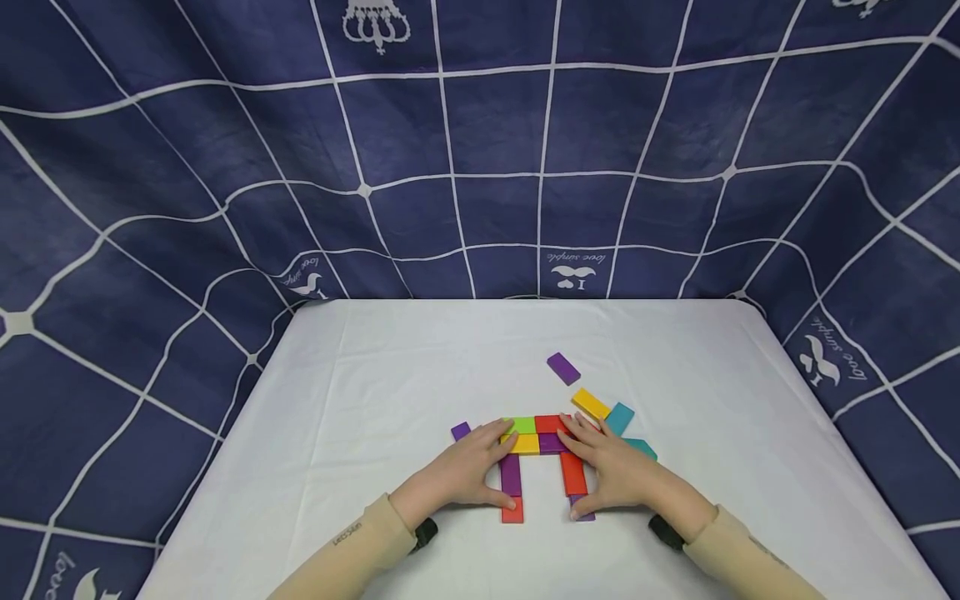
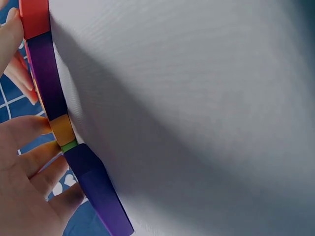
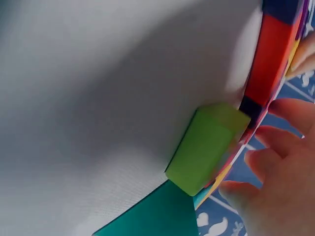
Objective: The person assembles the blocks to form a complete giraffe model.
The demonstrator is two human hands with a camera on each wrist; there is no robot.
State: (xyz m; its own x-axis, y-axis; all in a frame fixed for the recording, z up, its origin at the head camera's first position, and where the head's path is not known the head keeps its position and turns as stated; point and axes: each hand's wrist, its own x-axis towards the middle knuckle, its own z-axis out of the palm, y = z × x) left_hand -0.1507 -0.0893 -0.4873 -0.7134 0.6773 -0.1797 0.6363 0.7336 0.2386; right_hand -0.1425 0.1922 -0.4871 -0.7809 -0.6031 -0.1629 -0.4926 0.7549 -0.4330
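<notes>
Our left hand (image 1: 468,471) and right hand (image 1: 621,468), fingers spread, touch both sides of a flat-laid arch of coloured rectangular blocks (image 1: 548,442) at the frame's lower centre.

We see a white table (image 1: 360,375) across the lower middle of the head view. Near its centre, coloured blocks (image 1: 525,444) lie in two touching rows, with two columns (image 1: 510,475) below. To their upper right we find a yellow block (image 1: 591,404) and a teal block (image 1: 619,418); a purple block (image 1: 563,368) lies apart, higher up.
</notes>
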